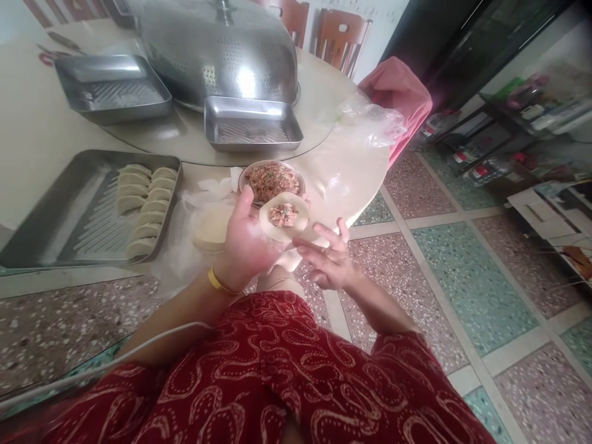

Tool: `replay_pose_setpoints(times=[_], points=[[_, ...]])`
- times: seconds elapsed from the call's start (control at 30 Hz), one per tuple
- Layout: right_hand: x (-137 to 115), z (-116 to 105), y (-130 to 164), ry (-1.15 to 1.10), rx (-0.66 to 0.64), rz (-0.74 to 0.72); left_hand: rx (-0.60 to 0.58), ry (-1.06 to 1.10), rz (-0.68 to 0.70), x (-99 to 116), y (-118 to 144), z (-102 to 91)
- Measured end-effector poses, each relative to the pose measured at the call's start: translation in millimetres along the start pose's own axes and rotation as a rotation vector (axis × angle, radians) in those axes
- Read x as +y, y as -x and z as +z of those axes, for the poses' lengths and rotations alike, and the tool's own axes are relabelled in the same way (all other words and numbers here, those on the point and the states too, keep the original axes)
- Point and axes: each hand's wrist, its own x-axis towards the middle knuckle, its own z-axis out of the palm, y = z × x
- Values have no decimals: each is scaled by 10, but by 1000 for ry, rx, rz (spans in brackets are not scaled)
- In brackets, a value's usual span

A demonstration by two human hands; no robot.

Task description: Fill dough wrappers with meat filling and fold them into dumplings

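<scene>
On the fingers of my left hand (247,243) lies a round, pale dumpling wrapper (300,216), with a small mound of meat filling (283,214) at its middle. My left palm faces up and the thumb stands away from the wrapper. Close to the wrapper's lower right edge, my right hand (328,256) has its fingers apart and holds nothing. Just behind the wrapper is a bowl (241,179) heaped with minced filling, partly hidden by my left hand. A stack of wrappers (210,228) sits on plastic to the left of my left hand.
At the left, a large metal tray (83,179) holds two rows of folded dumplings (150,203). Two smaller metal trays (115,92) (253,139) stand farther back, before a big domed steel lid (222,55). Clear plastic bags (374,120) lie near a pink-covered chair (398,86).
</scene>
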Motion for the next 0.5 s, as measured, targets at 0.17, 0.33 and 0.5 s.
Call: replay_pose_setpoints(times=[0.17, 0.33, 0.5], points=[[40, -36, 2, 148, 130, -149, 61, -8, 56, 1, -36, 28], [577, -291, -232, 211, 261, 255, 126, -6, 106, -1, -74, 51], [1138, -307, -439, 278, 82, 423, 181, 12, 130, -34, -151, 0]])
